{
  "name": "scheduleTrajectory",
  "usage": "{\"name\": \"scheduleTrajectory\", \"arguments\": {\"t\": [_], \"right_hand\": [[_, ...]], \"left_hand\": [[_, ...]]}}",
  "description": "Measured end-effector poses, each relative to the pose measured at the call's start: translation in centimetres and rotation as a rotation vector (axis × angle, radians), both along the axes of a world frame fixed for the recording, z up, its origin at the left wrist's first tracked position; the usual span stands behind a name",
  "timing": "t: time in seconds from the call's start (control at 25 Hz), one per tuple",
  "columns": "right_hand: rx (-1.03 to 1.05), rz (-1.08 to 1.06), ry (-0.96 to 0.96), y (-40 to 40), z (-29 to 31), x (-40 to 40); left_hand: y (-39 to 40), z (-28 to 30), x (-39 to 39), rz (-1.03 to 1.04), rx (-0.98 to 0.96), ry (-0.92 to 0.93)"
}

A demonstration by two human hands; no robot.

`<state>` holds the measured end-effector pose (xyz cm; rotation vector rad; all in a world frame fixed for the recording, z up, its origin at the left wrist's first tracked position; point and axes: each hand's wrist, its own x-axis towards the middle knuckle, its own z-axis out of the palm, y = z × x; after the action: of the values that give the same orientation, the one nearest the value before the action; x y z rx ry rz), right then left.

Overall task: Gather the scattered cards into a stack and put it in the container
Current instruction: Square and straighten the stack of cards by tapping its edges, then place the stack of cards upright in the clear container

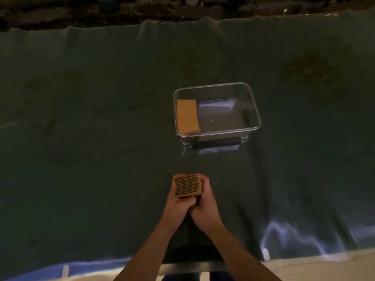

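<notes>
A stack of cards (188, 186) with a tan, dark-striped top face is clasped between both palms just above the cloth. My left hand (176, 203) presses its left side and my right hand (205, 205) presses its right side, thumbs meeting below it. Further away stands a clear rectangular plastic container (251, 110). Inside it, against the left wall, lies another stack of plain tan cards (187, 116). No loose cards show on the cloth.
A dark green cloth (91, 118) covers the whole table, wrinkled near the front right. The container has a dark handle (217, 143) on its near side. The table's near edge (192, 268) lies just under my forearms. Dark clutter runs along the far edge.
</notes>
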<state>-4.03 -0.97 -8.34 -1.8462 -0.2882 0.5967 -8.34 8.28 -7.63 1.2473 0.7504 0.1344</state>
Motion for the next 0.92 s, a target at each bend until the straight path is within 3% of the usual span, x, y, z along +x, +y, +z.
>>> {"name": "scheduleTrajectory", "arguments": {"t": [0.2,0.48,0.76,0.92], "right_hand": [[0.007,-0.023,-0.015,-0.3,0.2,0.6],[-0.108,0.03,-0.033,-0.7,-0.2,0.3],[-0.144,0.241,-0.11,-1.8,3.4,2.8],[-0.047,0.182,-0.057,-1.6,5.6,3.0]], "left_hand": [[0.2,0.3,0.7,-0.052,-0.02,0.004],[0.4,-0.2,1.1,-0.089,-0.059,0.161],[0.9,2.6,2.0,-0.124,-0.343,-0.003],[1.3,4.6,2.5,-0.195,-0.34,-0.019]]}}
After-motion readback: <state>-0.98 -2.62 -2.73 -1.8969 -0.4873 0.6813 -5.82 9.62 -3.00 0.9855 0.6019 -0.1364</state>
